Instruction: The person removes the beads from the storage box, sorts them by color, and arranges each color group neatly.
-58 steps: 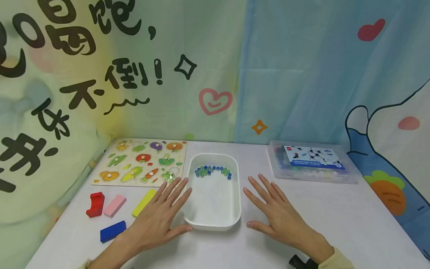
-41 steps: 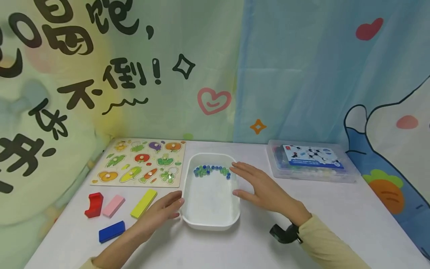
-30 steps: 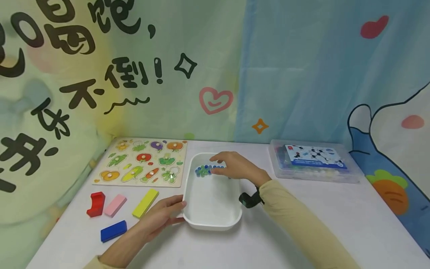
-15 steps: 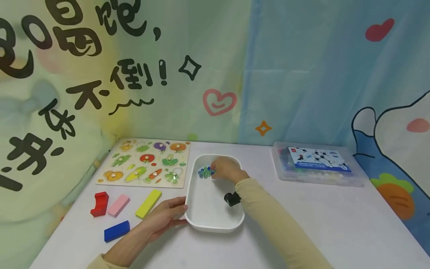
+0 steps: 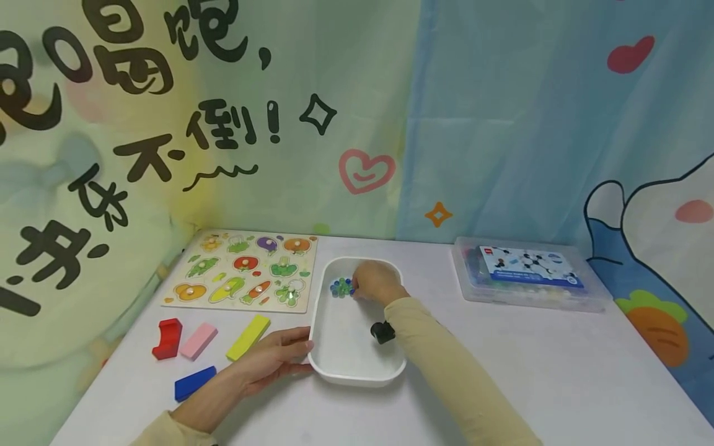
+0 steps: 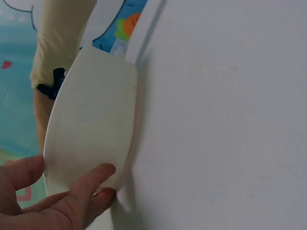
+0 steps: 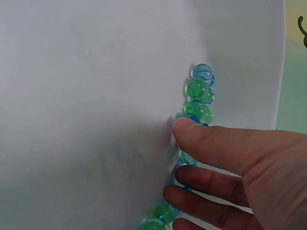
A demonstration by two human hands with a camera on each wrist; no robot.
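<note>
A white rectangular tray [image 5: 346, 334] stands mid-table, with blue and green glass marbles [image 5: 340, 287] along its far end. My left hand [image 5: 273, 361] holds the tray's left side. In the left wrist view the thumb meets the rim, and other fingers [image 6: 93, 179] press the outer wall. Inside the tray, my right hand [image 5: 376, 282] is down among the marbles with bent fingers. The right wrist view has its thumb [image 7: 206, 141] against a dark blue marble [image 7: 192, 117] and fingertips around others. More green marbles [image 7: 163, 213] lie beside the fingers; some are hidden behind the hand.
Behind the left hand lies a vegetable puzzle board [image 5: 240, 269]. Red [image 5: 167, 339], pink [image 5: 199, 341], yellow [image 5: 248, 337] and blue [image 5: 194, 383] blocks sit at the left. A clear plastic box [image 5: 530, 272] stands at the back right, before a printed curtain [image 5: 502, 124].
From spread beside the tray, both hands have moved in. The left has taken hold of the tray's left side; the right has reached over the right rim down to the marbles.
</note>
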